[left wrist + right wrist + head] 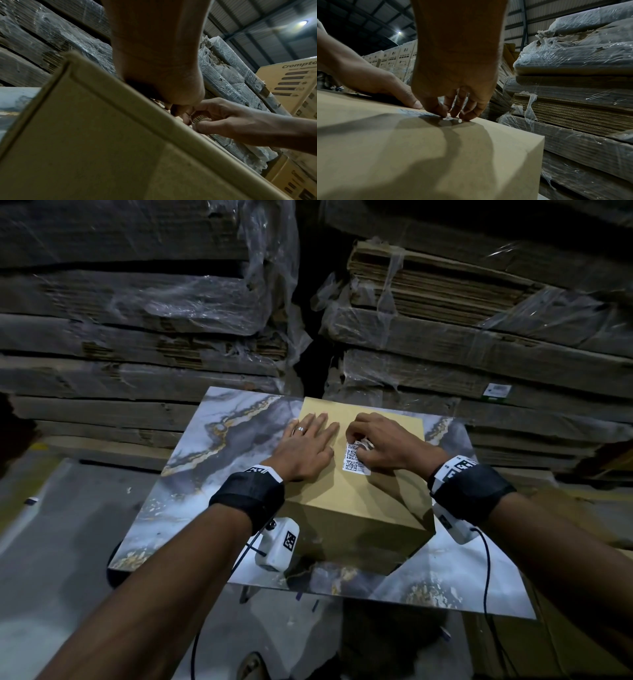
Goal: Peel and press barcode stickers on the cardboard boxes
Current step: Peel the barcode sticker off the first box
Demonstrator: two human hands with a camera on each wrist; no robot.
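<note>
Nearest the camera, both forearms reached forward, each with a dark wrist band (248, 498) and a small white camera unit slung below it. They met over a plain cardboard box (359, 508) that stood on a marble-patterned table (191, 474). The left hand (306, 448) lay flat on the box top, fingers straight and close together, a ring on one finger, holding nothing. Just beside it, the right hand (383, 445) had its fingers curled down onto a white barcode sticker (356, 462), pinching the curled far end of the strip between thumb and fingertips. The near part of the sticker lay flat on the top of the box, toward its middle, with two square codes showing. In the right wrist view the fingertips (453, 113) touched the box surface at the sticker. Behind the table rose stacks of flattened cardboard (445, 302) wrapped in clear plastic film. Farther off, printed cartons (291, 83) stood under a roof lamp (302, 23).
</note>
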